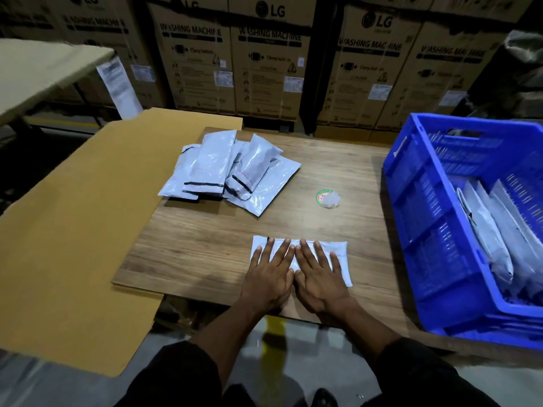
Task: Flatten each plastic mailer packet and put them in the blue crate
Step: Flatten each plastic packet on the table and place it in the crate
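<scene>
One white mailer packet [340,251] lies flat near the front edge of the wooden table [205,248]. My left hand [271,274] and my right hand [320,274] press down on it side by side, fingers straight and spread, covering most of it. A loose pile of several white mailer packets [226,168] sits at the table's far middle. The blue crate [426,230] stands at the right, with several packets [499,233] leaning inside it.
A small round green sticker with crumpled clear plastic [327,198] lies on the table between pile and crate. A large brown cardboard sheet [88,224] covers the left side. Stacked washing machine cartons [264,60] wall off the back.
</scene>
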The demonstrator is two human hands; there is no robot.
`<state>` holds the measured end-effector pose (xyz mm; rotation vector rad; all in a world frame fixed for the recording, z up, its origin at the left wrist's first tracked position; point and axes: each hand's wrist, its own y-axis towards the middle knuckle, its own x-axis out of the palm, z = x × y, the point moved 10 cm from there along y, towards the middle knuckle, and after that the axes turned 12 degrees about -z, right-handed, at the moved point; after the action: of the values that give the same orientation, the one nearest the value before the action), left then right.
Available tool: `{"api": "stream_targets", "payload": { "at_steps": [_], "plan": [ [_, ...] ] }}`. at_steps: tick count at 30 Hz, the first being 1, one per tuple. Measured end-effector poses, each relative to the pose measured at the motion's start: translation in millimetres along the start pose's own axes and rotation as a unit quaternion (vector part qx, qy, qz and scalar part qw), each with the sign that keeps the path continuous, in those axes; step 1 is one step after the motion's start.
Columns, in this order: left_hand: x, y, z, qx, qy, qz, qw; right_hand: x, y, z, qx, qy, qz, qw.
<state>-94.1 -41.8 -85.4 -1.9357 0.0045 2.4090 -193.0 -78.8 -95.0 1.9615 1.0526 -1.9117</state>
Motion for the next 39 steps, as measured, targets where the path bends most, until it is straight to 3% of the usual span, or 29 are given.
{"api": "stream_targets", "payload": {
  "at_steps": [3, 8, 12, 19, 21, 23, 27, 31, 37, 39],
  "plan": [
    [-1, -1, -1, -0.004, 0.004, 0.012, 1.0, 1, 2, 0, 0.012, -0.004, -0.023, 1.0],
    [3, -1, -7, -0.031, 0.002, 0.03, 0.999, -4, -1, 4, 0.029, 0.0, 0.012, 0.999],
    [1, -5, -8, -0.043, 0.012, 0.033, 0.998, 1, -14, 47, 0.114, 0.003, 0.017, 0.993],
    [1, -4, -15, -0.054, -0.015, 0.018, 0.998, -6, -24, 72, 0.126, 0.018, -0.03, 0.991],
    [-8, -3, -7, -0.026, -0.063, 0.05, 0.996, -21, -26, 54, 0.112, -0.015, 0.025, 0.993],
    [-21, 0, 13, 0.02, -0.184, 0.079, 0.98, -28, -20, 27, 0.063, -0.039, 0.059, 0.996],
    [-7, 10, 34, -0.018, -0.376, 0.007, 0.927, -4, -5, -11, -0.043, -0.045, 0.003, 0.998],
    [-1, 11, 32, -0.001, -0.285, 0.044, 0.958, 2, -5, -5, -0.032, -0.054, 0.004, 0.998],
    [-7, 7, 8, -0.034, -0.186, 0.125, 0.974, -6, -6, 5, 0.027, -0.016, 0.041, 0.999],
    [-7, 7, 0, -0.035, -0.11, 0.115, 0.987, -7, -8, 7, 0.03, -0.003, 0.04, 0.999]
  ]
}}
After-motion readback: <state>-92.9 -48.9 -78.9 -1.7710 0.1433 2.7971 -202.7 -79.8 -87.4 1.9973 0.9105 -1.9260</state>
